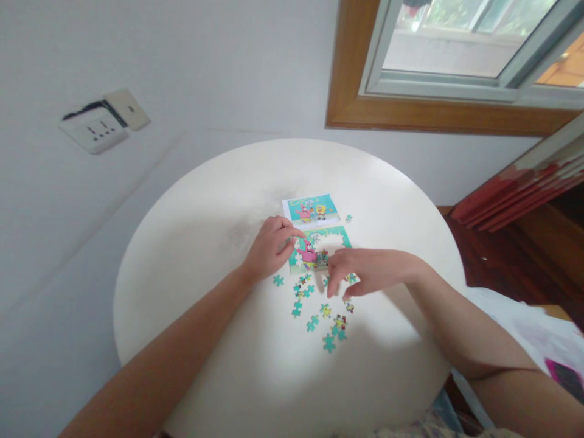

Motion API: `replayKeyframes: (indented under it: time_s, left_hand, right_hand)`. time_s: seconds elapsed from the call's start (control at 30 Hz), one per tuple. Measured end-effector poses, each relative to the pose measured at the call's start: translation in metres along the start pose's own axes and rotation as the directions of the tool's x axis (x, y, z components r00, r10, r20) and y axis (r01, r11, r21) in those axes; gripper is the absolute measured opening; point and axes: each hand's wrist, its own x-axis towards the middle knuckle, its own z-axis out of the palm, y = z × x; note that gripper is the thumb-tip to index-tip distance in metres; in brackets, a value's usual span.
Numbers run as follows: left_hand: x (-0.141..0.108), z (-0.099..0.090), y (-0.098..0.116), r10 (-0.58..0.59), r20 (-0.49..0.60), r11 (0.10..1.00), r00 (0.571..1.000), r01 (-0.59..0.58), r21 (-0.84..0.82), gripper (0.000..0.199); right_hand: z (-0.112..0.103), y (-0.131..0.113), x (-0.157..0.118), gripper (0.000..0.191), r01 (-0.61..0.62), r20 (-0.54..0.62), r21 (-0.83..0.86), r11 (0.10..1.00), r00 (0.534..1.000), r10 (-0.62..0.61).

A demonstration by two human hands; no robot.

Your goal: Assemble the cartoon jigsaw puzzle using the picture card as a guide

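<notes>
A partly assembled jigsaw puzzle lies on the table, showing a pink starfish character within a teal border, with white gaps at the left and upper right. My left hand rests at its left edge, index finger and thumb apart over the border. Over the puzzle's lower right corner hangs my right hand, fingers pointing down and apart above loose pieces, with nothing visible in them. Several loose puzzle pieces, among them a teal piece and a yellow piece, are scattered on the near side. Part of the puzzle is hidden beneath my right hand.
A picture card of the cartoon scene lies just beyond the puzzle, with a single puzzle piece to its right. The round white table stands against a wall with a socket. A window and red curtain are at right.
</notes>
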Motion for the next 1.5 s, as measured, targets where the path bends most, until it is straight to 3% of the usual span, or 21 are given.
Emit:
replayKeyframes:
  time_s: [0.1,0.43,0.6,0.87,1.5]
  left_hand:
    - [0.0,0.0,-0.006,-0.058,-0.067,0.998,0.996,0.058,0.002,0.023]
    - [0.0,0.002,-0.006,-0.045,-0.086,0.999,0.995,0.046,0.01,0.022]
    - [0.0,0.001,-0.006,-0.057,-0.072,0.998,0.996,0.057,-0.003,0.022]
    - [0.0,0.001,-0.006,-0.05,-0.077,0.999,0.996,0.049,-0.02,0.022]
    - [-0.001,0.001,-0.004,-0.078,-0.059,0.996,0.995,0.076,-0.037,0.024]
  right_hand:
    - [0.007,-0.01,-0.001,0.029,-0.002,0.04,-0.133,0.991,0.999,0.007]
    - [0.026,-0.015,0.021,0.011,-0.003,-0.115,-0.212,0.977,0.993,-0.021]
    - [0.032,-0.007,0.029,0.015,-0.134,-0.3,-0.26,0.956,0.953,0.052]
    - [0.038,-0.002,0.036,0.02,-0.215,-0.373,-0.293,0.931,0.923,0.095]
    - [0.04,0.0,0.04,0.014,-0.216,-0.359,-0.338,0.916,0.929,0.086]
